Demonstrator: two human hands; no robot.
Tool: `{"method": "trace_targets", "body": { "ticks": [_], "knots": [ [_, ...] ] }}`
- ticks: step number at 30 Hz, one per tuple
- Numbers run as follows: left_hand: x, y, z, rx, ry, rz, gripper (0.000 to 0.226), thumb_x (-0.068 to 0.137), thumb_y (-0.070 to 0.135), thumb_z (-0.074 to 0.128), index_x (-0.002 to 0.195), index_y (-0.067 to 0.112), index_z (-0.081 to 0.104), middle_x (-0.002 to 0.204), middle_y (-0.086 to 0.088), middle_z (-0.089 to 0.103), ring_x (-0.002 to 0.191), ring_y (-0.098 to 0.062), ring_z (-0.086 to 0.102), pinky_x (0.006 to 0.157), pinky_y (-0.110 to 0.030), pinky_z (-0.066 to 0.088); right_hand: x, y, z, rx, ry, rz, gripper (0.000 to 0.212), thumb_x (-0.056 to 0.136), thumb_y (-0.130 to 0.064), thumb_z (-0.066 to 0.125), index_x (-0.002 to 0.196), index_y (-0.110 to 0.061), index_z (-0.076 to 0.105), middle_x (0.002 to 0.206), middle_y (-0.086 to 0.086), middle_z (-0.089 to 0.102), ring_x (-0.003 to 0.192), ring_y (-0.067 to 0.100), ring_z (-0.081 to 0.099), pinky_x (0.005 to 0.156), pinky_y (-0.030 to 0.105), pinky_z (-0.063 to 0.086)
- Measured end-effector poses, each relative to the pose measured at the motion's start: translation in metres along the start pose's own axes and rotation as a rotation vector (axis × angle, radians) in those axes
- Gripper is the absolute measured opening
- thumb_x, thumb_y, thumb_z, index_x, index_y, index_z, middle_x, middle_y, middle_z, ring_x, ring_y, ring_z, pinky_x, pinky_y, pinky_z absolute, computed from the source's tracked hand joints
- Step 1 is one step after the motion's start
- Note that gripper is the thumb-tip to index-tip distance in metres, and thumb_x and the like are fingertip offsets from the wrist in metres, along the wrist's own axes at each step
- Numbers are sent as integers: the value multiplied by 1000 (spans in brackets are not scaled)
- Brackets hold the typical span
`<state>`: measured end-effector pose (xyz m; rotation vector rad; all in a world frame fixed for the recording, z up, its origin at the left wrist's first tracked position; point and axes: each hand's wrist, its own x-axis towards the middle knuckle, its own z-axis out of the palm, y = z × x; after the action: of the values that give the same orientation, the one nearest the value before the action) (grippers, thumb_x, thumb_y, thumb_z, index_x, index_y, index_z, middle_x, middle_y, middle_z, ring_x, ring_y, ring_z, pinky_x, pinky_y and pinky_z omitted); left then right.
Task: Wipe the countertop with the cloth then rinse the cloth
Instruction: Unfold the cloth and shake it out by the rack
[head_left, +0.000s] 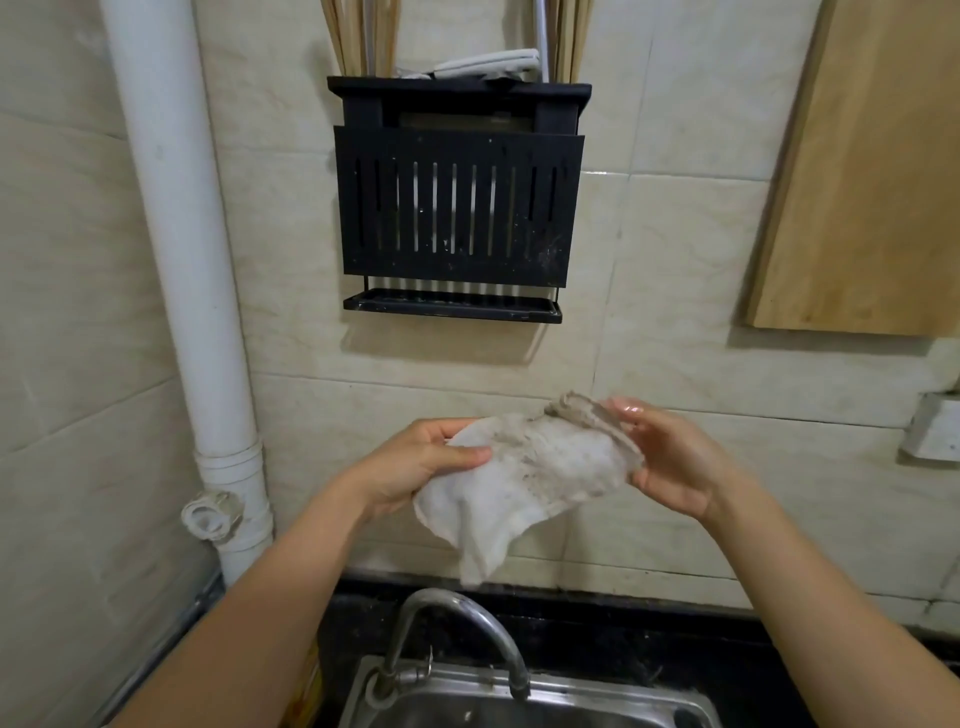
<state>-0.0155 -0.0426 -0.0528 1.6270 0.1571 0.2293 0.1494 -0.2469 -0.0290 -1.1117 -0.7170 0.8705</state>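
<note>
Cloth (524, 467) held in the air between both hands, above the tap (457, 639) and the sink (597, 701), in front of the tiled wall (675, 260), well clear of the bench (623, 623) strip behind the sink. Pinched at its left edge by the left hand (415, 462), thumb on the near face, fingers (444, 427) curled behind. Gripped at its right edge by the right hand (670, 457), with a bunched, folded-back hem clamped under the thumb and fingertips showing past the top. Hands spread apart, probably to open the fabric and check it for dirt; kept over the sink, likely so drips fall into the basin.

Fabric off-white, woven, limp, seemingly damp. Grey-brown smudges and specks across the middle and right. Lower corner hanging in a loose point toward the tap.

Tap a curved metal gooseneck, dull shine, no water seen running. Sink of brushed steel, only the far rim and part of the basin in view. Bench dark, speckled, stone-like.

On the wall: black slatted rack (457, 208) with drip tray beneath and chopsticks (358, 36) poking from the top. White plastic pipe (176, 234) at left, pale wooden board (857, 166) at right.

Wiping probably finished; rinsing stage at hand, extent impossible to tell.
</note>
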Motion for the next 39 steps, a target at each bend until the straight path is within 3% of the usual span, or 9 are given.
{"method": "trace_targets", "body": {
  "ticks": [4,9,14,20,24,29,34,36,39],
  "knots": [
    [1,19,4,196,-134,-43,34,89,12,61,123,15,63,115,-7,69,108,-21,65,93,-32,50,-1,13,7,-407,-39,205,34,69,-27,75,93,-2,75,100,17,72,85,23,69,77,32,57],
    [-6,26,-12,436,-158,-119,34,82,20,71,116,18,67,106,-2,72,99,-20,68,82,-30,54,6,7,4,-437,130,25,17,79,-17,71,88,-3,75,87,17,72,74,24,68,67,32,55],
    [-14,27,-47,388,117,-98,35,57,37,84,80,13,77,90,-8,75,83,-17,71,74,-27,57,9,-3,-6,-723,271,-201,28,96,-21,57,88,1,73,72,21,67,59,19,57,60,28,46],
    [-8,52,-65,440,423,30,24,76,28,76,88,7,74,82,-4,72,77,-13,64,71,-25,55,31,-19,6,-994,335,-383,25,95,-27,57,88,-11,74,64,0,67,55,6,54,57,22,43],
    [4,87,-71,432,629,144,18,78,25,77,80,8,73,56,2,58,46,-7,45,55,-23,51,51,-47,26,-791,348,-305,19,96,-26,57,92,-15,72,41,-5,47,35,8,41,39,18,34],
    [28,109,-68,179,819,364,15,82,19,74,78,5,68,63,-8,64,43,-10,52,60,-28,55,75,-65,61,-365,370,-439,12,93,-12,61,100,-6,69,84,10,70,68,14,66,56,21,51],
    [43,83,-65,432,860,469,37,89,24,64,121,12,51,99,1,69,84,-6,62,74,-17,46,84,-27,59,-1203,324,-646,67,87,-26,62,143,-22,26,123,-13,47,113,2,47,104,28,29],
    [40,64,-62,654,785,514,40,92,24,58,123,14,35,121,0,60,100,-11,59,81,-23,41,87,-16,48,-1494,333,-763,66,84,-28,58,138,-20,21,125,-9,46,116,7,47,109,35,15],
    [40,45,-65,990,727,518,30,93,27,52,113,17,32,115,3,53,96,-21,55,89,-37,41,93,-15,37,-1718,341,-844,54,82,-25,53,128,-18,27,113,-3,54,111,17,52,110,38,7]
  ]
}}
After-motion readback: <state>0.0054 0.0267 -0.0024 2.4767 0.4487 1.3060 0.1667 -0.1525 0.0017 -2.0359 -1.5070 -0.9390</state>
